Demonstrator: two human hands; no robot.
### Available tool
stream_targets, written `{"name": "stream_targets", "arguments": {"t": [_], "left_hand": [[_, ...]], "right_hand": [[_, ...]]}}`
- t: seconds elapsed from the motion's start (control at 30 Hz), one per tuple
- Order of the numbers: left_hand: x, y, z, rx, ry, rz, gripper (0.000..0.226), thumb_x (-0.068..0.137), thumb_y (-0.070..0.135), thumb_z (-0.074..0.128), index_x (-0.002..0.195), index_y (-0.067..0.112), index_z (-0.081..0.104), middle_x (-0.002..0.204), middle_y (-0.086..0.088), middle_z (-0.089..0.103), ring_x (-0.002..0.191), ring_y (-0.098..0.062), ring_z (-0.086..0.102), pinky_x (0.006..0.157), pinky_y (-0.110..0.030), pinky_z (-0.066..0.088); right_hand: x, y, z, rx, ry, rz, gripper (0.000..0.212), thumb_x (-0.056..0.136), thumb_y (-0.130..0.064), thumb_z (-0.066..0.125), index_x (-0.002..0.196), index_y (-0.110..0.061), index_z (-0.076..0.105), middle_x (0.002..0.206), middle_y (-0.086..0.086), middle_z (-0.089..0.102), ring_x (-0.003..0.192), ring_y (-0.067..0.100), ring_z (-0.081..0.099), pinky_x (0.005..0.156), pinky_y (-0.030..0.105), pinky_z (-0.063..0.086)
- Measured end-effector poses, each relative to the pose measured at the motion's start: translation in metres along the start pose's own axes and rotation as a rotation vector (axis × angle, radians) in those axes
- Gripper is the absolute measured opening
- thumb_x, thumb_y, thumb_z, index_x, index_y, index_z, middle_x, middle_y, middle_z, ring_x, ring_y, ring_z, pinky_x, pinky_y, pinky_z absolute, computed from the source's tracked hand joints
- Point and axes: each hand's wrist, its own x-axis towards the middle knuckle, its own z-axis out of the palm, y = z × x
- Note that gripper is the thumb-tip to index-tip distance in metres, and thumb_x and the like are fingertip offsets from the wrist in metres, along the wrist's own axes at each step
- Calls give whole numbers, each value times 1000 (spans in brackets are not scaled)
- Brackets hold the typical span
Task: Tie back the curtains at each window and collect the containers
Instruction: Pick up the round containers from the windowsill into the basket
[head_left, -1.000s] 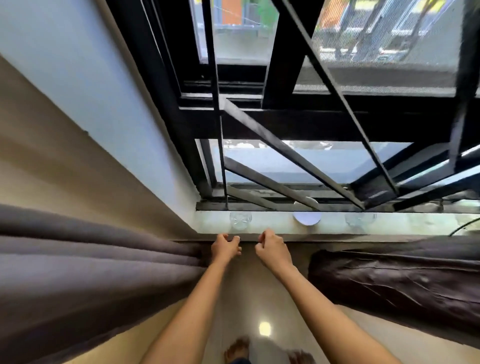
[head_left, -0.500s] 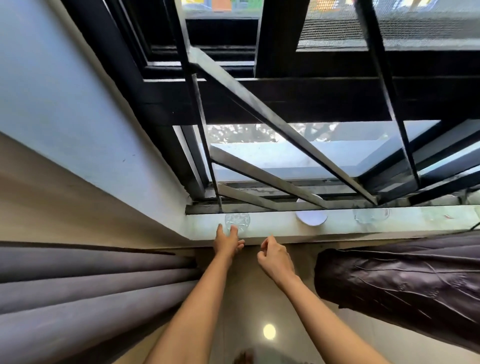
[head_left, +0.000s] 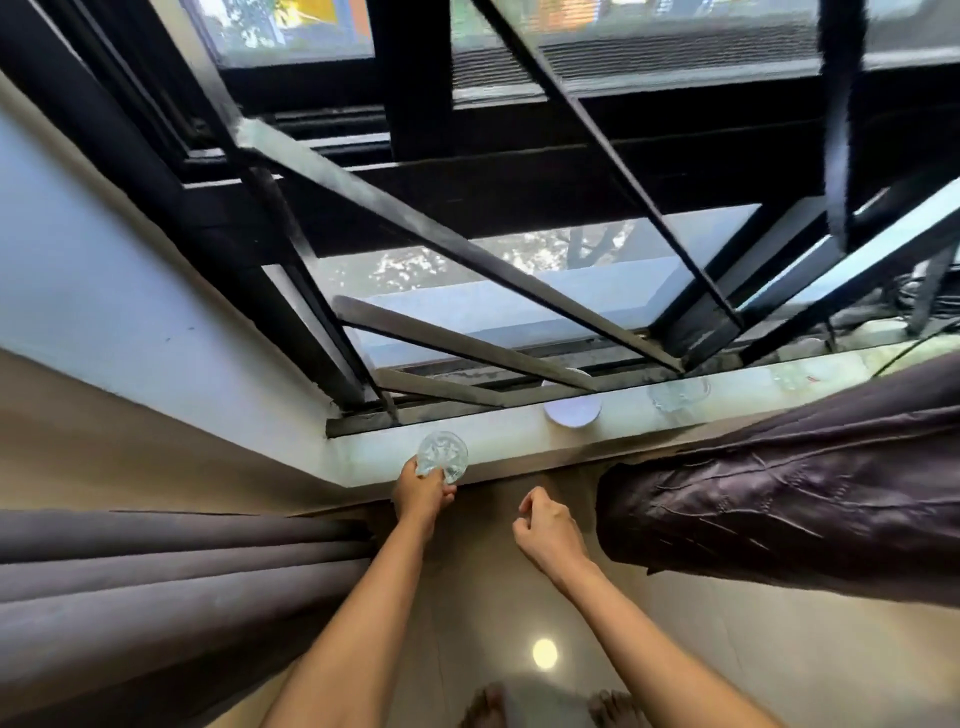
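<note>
At a pale stone windowsill (head_left: 511, 441) under black metal bars (head_left: 467, 249), left grip (head_left: 423, 493) grasps a clear glass container (head_left: 442, 454); right grip (head_left: 548, 530) relaxed, empty.

The left hand (head_left: 422, 493) gripped a clear glass container (head_left: 443, 455) at the near edge of the pale windowsill (head_left: 511, 441). The right hand (head_left: 548, 530) hung below the sill with its fingers loosely curled, holding nothing, just beside a dark bunched curtain (head_left: 805, 504). Farther right on the sill stood a white container (head_left: 572, 411), partly under a black window bar (head_left: 467, 249), and beyond it a second clear glass dish (head_left: 678, 393). A grey pleated curtain (head_left: 156, 571) filled the lower left. Bare feet (head_left: 488, 706) showed on the glossy floor (head_left: 727, 649).
</note>
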Motion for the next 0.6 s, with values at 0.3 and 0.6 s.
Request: {"name": "stream_targets", "arguments": {"t": [0.3,0.6], "left_hand": [[-98,5,-1,228,-202,45,46,91,2,49,136,11,46,94,-20,68,47,-8,64,47,-19,54],[-236,48,26,449,-442,115,42,89,4,52,130,16,50,95,-10,66,62,-20,65,52,-21,55]], "right_hand": [[-75,30,-43,116,88,110,16,92,-32,46,91,-16,49,98,11,66,92,29,61,79,36,49],[-170,70,-109,226,211,231,37,97,-42,40,104,-9,56,106,16,66,103,35,60,80,36,45]]}}
